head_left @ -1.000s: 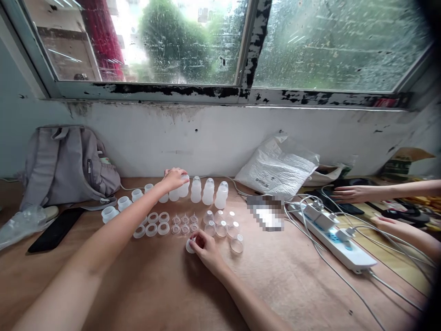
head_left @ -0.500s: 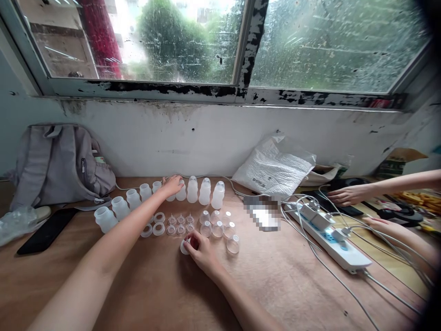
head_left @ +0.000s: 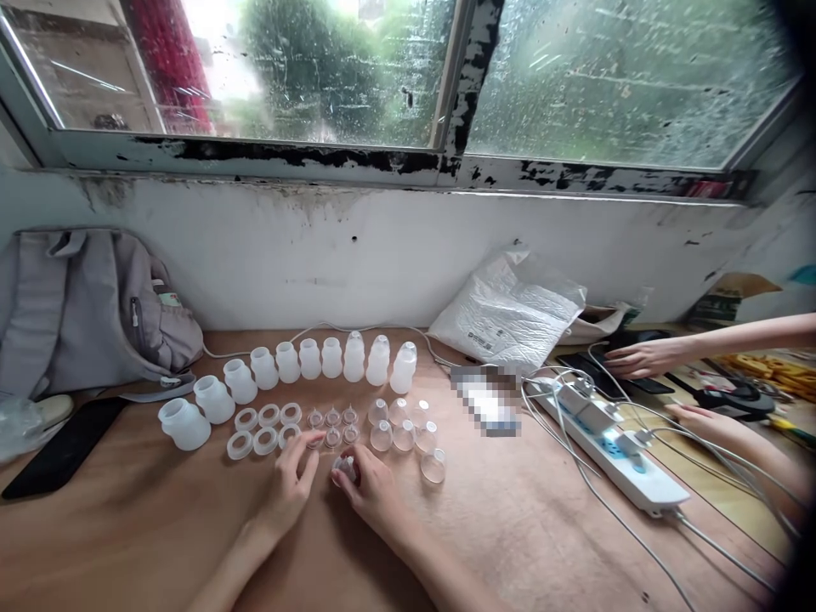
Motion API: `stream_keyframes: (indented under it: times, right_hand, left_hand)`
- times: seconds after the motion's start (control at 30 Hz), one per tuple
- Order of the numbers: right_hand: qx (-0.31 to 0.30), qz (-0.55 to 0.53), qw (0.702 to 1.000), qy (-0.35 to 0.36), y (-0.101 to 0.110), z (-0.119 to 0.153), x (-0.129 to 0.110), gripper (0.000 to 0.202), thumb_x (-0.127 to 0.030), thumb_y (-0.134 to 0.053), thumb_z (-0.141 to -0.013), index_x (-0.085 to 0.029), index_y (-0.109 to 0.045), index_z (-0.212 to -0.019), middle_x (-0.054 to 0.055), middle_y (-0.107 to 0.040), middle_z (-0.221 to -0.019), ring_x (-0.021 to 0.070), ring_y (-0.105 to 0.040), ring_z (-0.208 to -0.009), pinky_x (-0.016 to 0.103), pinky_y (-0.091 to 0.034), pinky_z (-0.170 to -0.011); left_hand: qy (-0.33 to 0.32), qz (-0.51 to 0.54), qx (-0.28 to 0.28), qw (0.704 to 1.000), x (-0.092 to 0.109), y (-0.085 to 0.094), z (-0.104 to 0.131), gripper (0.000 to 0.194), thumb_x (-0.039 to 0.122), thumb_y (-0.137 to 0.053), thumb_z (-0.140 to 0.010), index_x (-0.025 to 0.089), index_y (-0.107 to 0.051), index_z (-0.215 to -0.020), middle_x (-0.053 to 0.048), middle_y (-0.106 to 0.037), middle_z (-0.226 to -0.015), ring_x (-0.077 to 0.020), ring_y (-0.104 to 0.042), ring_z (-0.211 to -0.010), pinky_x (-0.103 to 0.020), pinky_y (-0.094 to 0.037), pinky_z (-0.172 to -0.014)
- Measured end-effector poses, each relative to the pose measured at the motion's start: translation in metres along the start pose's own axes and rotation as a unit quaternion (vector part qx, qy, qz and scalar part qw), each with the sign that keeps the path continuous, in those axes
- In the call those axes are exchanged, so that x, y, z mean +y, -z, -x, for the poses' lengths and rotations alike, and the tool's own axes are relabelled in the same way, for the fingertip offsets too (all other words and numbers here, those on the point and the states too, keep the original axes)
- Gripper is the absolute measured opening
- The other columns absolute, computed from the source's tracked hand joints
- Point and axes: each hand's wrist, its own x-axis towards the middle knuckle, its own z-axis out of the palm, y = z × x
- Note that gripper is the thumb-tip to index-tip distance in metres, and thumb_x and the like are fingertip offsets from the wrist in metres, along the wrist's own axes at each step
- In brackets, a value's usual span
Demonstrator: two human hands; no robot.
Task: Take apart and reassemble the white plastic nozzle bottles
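Frosted matt plastic bottles (head_left: 309,360), clear glossy plastic caps (head_left: 404,435); smooth wooden tabletop (head_left: 541,527), matt cloth backpack (head_left: 82,297), crinkled shiny bag (head_left: 510,316)

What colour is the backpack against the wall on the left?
The backpack is a plain greyish mauve; the head view shows it best.

On the table (head_left: 159,552), bottles (head_left: 309,359) stand behind rings (head_left: 291,422), nipples (head_left: 332,417) and caps (head_left: 404,436), left to right.

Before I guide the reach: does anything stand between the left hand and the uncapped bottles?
Yes: white rings and clear teats lie between the left hand and the uncapped bottles. They sit low, so passing over them looks possible.
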Motion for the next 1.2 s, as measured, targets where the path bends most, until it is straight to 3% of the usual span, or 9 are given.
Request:
stream_keyframes:
  times: [0.07, 0.2, 0.33, 0.47, 0.77, 0.97, 1.2]
  right_hand:
    - [-0.002, -0.008, 1.0, -0.003, 0.001, -0.001, 0.0, 0.009, -0.028, -0.049, -0.079, -0.021, -0.047, -0.083, 0.0, -0.055, -0.072, 0.0133, -0.05, -0.062, 0.022, -0.038, -0.056]
    - [-0.009, -0.036, 0.999, 0.006, 0.006, -0.001, -0.003, 0.01, -0.029, -0.046, -0.082, -0.021, -0.046, -0.089, 0.0, -0.055, -0.07, 0.013, -0.051, -0.061, 0.023, -0.04, -0.058]
    - [-0.02, -0.058, 0.997, 0.044, 0.008, 0.002, -0.007, 0.008, -0.024, -0.043, -0.083, -0.021, -0.046, -0.09, 0.002, -0.057, -0.078, 0.013, -0.053, -0.066, 0.023, -0.041, -0.062]
    - [-0.041, -0.06, 0.996, 0.053, 0.008, 0.005, -0.01, 0.004, -0.02, -0.042, -0.082, -0.021, -0.045, -0.084, 0.001, -0.056, -0.072, 0.0125, -0.051, -0.061, 0.022, -0.04, -0.057]
    - [-0.041, -0.055, 0.996, 0.059, 0.003, 0.006, -0.007, 0.007, -0.017, -0.042, -0.081, -0.021, -0.044, -0.076, 0.0, -0.055, -0.069, 0.0123, -0.05, -0.06, 0.022, -0.039, -0.055]
    - [-0.019, -0.006, 0.996, 0.083, -0.001, 0.007, -0.007, 0.012, -0.023, -0.041, -0.083, -0.02, -0.043, -0.072, 0.001, -0.053, -0.067, 0.0122, -0.048, -0.059, 0.022, -0.038, -0.056]
    - [0.013, -0.001, 0.998, 0.061, -0.001, 0.009, -0.01, 0.012, -0.029, -0.045, -0.081, -0.02, -0.044, -0.072, 0.0, -0.052, -0.065, 0.0121, -0.047, -0.056, 0.022, -0.037, -0.052]
  left_hand:
    - [-0.015, -0.007, -0.045, 0.999, -0.001, -0.003, 0.015, 0.034, 0.014, -0.04, -0.079, 0.022, -0.047, -0.111, -0.006, -0.054, -0.111, -0.0195, -0.048, -0.107, -0.035, -0.04, -0.091]
    - [-0.073, -0.056, -0.095, 0.991, -0.001, -0.006, 0.016, 0.055, 0.015, -0.05, -0.071, 0.023, -0.037, -0.123, -0.008, -0.049, -0.12, -0.0234, -0.043, -0.112, -0.04, -0.038, -0.094]
    - [-0.109, -0.094, -0.09, 0.986, -0.004, -0.009, 0.015, 0.046, 0.024, -0.054, -0.073, 0.021, -0.042, -0.117, -0.008, -0.055, -0.111, -0.0238, -0.049, -0.104, -0.042, -0.04, -0.089]
    - [-0.124, -0.107, -0.076, 0.984, -0.005, -0.01, 0.02, 0.033, 0.028, -0.054, -0.075, 0.02, -0.049, -0.106, -0.008, -0.059, -0.101, -0.0227, -0.053, -0.095, -0.04, -0.042, -0.083]
    - [-0.122, -0.113, -0.086, 0.982, -0.002, -0.009, 0.024, 0.035, 0.03, -0.057, -0.072, 0.02, -0.05, -0.105, -0.007, -0.06, -0.101, -0.0223, -0.053, -0.094, -0.039, -0.038, -0.083]
    - [-0.11, -0.107, -0.08, 0.985, -0.001, -0.007, 0.025, 0.035, 0.028, -0.057, -0.071, 0.02, -0.051, -0.104, -0.005, -0.061, -0.1, -0.0204, -0.054, -0.094, -0.038, -0.036, -0.086]
    - [-0.102, -0.1, -0.077, 0.987, -0.001, -0.006, 0.024, 0.034, 0.027, -0.057, -0.069, 0.022, -0.051, -0.102, -0.003, -0.061, -0.097, -0.0198, -0.054, -0.091, -0.037, -0.035, -0.085]
